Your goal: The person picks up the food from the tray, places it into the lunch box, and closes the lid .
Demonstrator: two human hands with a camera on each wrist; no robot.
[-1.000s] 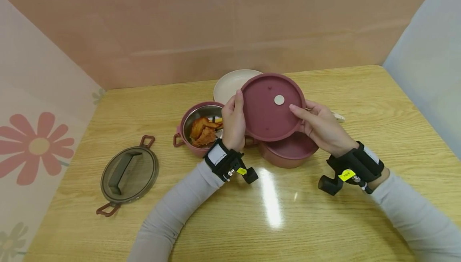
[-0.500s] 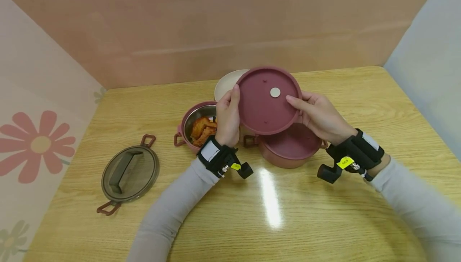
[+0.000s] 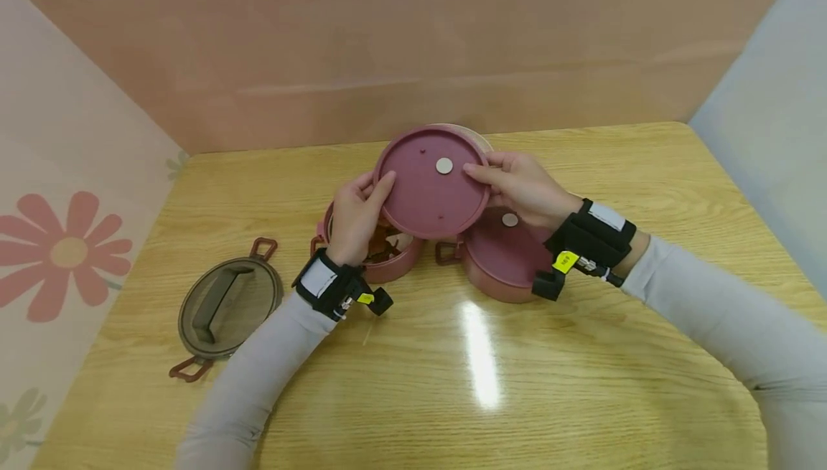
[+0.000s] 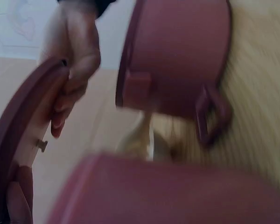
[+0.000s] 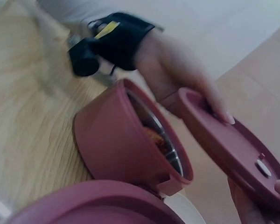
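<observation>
1. Head view had both hands up on the dark red lid [image 3: 431, 181], held tilted in the air. The left hand [image 3: 354, 217] gripped its left rim with curled fingers, and the right hand [image 3: 520, 186] pinched its right rim, thumb on the face near the pale round button.
2. Landmark: the open bowl of food [image 3: 394, 251]. The lid hovered right above it, covering most of its mouth from the head view. In the right wrist view the lid [image 5: 233, 144] was plainly apart from the bowl [image 5: 126, 144], not seated.
3. Just right of that bowl sat a second red container [image 3: 507, 258] with its own lid on. Well to the bowl's left lay a smoky clear lid [image 3: 226, 305] flat on the table [image 3: 581, 384]. A pale plate [image 3: 478, 138] peeked out behind.
4. Progress, as a judgement: the lid had been carried over the food bowl, but lowering and seating it was not done.
5. Against a second ago: the lid had swung left, off the closed container and across to the food bowl, both hands travelling with it.
</observation>
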